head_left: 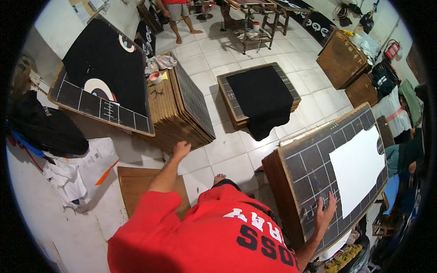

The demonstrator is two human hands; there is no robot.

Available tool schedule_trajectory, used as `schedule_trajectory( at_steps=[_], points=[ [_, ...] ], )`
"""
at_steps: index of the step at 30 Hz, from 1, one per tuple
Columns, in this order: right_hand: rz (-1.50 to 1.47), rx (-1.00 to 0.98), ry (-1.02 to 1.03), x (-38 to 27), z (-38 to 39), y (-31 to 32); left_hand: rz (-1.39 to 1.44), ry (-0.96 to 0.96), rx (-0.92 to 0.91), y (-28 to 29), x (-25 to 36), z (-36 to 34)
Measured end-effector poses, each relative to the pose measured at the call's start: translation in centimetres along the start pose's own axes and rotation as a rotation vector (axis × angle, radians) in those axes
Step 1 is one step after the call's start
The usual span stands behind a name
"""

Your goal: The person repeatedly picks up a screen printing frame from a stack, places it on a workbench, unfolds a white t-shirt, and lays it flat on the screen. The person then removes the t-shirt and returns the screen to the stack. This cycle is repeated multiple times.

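My right hand (pixel 326 210) lies with fingers spread on a dark board (pixel 298 175) marked with a white grid, on top of a stack at the right. Beside its fingertips a white sheet-like piece (pixel 357 166) lies flat on that board; I cannot tell whether it is cloth or paper. My left hand (pixel 182 149) hangs in the air near the lower corner of a tall stack of boards (pixel 175 107), its fingers loosely bent and a little apart. Nothing shows in it.
Black cloth (pixel 259 93) drapes over a low board stack on the tiled floor ahead. At left, a tilted gridded board carries black printed fabric (pixel 109 63). A tape roll (pixel 155 77) sits on the tall stack. Another person (pixel 177 18) stands beyond; a wooden cabinet (pixel 341 59) is far right.
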State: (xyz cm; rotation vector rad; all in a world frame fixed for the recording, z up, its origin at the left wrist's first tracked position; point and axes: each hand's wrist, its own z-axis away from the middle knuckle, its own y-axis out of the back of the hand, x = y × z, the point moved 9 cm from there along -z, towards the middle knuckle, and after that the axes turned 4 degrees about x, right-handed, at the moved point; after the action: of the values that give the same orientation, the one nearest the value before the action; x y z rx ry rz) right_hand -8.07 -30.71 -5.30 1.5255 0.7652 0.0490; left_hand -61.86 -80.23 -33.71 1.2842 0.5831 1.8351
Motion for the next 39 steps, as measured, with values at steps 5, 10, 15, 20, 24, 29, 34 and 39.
schedule_trajectory(
  at_steps=[5, 10, 15, 20, 24, 29, 34, 39],
  points=[
    [-0.209, -0.082, 0.193, -11.5, 0.8, -4.1, -0.286, 0.281, -0.081, -0.6, -13.0, 10.2],
    [-0.24, -0.232, 0.5, -21.1, 1.7, -6.9, -0.567, 0.748, 0.099, 6.4, -25.8, 25.6],
    [-0.31, -0.336, 0.721, -27.2, 3.1, -7.7, -0.541, 0.915, 0.368, 10.7, -31.8, 38.0],
    [-0.344, -0.438, 0.91, -28.4, 7.8, -6.8, -0.437, 0.651, 0.558, 11.4, -31.4, 39.7],
    [-0.406, -0.513, 0.935, -24.8, 12.7, -5.8, -0.362, 0.544, 0.671, 12.7, -30.5, 40.2],
    [-0.442, -0.593, 0.775, -17.5, 15.6, -5.3, -0.262, 0.426, 0.667, 13.1, -27.7, 41.0],
    [-0.506, -0.562, 0.66, -13.6, 15.4, -4.5, -0.132, 0.509, 0.61, 13.0, -28.6, 40.4],
    [-0.631, -0.546, 0.612, -11.8, 15.8, -3.9, 0.167, 0.478, 0.528, 10.2, -32.1, 39.0]
  ],
)
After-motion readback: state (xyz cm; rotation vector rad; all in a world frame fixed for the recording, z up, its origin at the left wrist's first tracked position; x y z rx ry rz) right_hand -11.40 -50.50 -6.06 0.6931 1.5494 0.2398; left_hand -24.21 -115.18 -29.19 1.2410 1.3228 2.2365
